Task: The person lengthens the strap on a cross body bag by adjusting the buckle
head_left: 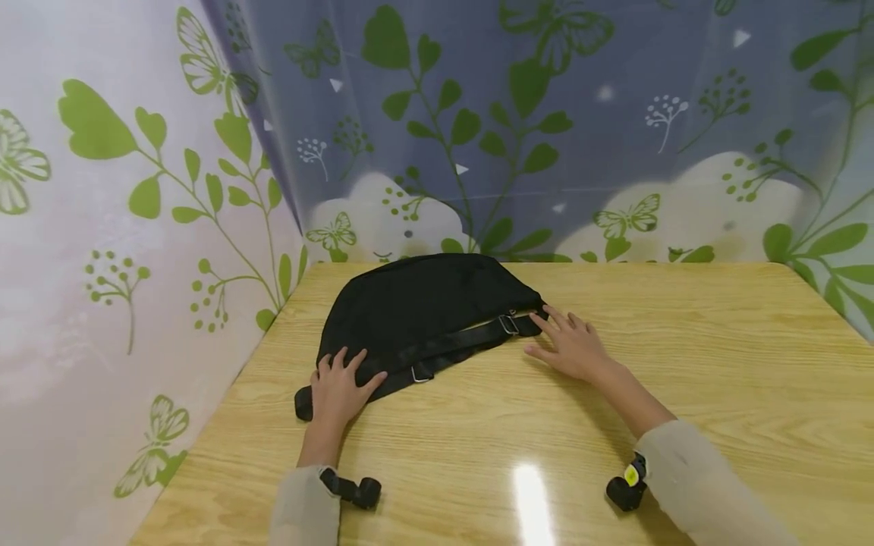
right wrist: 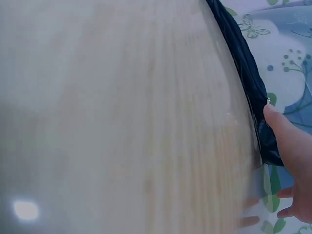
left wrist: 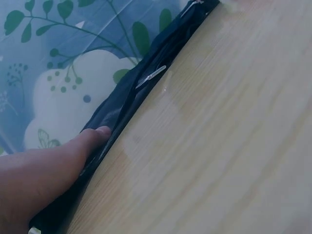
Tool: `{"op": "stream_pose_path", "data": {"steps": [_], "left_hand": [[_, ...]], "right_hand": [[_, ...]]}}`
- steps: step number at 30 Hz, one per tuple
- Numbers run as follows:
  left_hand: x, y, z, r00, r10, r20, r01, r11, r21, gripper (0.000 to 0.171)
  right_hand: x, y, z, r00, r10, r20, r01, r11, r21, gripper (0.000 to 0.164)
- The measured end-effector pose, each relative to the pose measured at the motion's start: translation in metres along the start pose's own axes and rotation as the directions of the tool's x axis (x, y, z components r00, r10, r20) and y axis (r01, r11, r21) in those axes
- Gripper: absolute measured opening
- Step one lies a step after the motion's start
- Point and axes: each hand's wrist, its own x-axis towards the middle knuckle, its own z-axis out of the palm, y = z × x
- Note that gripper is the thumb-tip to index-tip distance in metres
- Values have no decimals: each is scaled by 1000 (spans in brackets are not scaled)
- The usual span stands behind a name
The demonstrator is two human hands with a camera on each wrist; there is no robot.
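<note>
A black half-moon shoulder bag (head_left: 423,299) lies flat on the wooden table, its curved side facing the back. Along its near edge runs a black strap (head_left: 464,339) with a metal slider buckle (head_left: 508,324) toward the right and a metal ring (head_left: 422,375) nearer the left. My left hand (head_left: 340,390) rests with spread fingers on the bag's left end; in the left wrist view its thumb (left wrist: 95,138) lies against the dark fabric. At the opposite end, my right hand (head_left: 572,347) touches the strap's corner with fingers spread. The right wrist view shows that thumb (right wrist: 274,117) at the fabric edge.
The wooden table (head_left: 696,364) extends to both sides and toward me, with a bright light reflection near its front. A patterned curtain (head_left: 437,152) hangs behind it, and another patterned cloth (head_left: 136,303) borders the left side. Small black cameras sit on both wrists.
</note>
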Motion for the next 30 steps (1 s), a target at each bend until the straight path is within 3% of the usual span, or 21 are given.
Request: {"op": "stream_pose_path", "data": {"steps": [11, 18, 24, 30], "left_hand": [[7, 23, 5, 996, 94, 2, -94, 995, -23, 70], [8, 31, 9, 995, 98, -34, -99, 995, -31, 67], [1, 38, 12, 981, 126, -147, -127, 992, 0, 63], [-4, 43, 14, 987, 138, -88, -131, 989, 74, 65]], "right_hand": [[-34, 12, -15, 998, 18, -67, -24, 996, -92, 66], [-17, 9, -16, 974, -53, -220, 27, 992, -121, 54], [-1, 15, -8, 987, -81, -139, 72, 995, -72, 54], [-2, 24, -1, 993, -54, -100, 57, 998, 22, 55]]}}
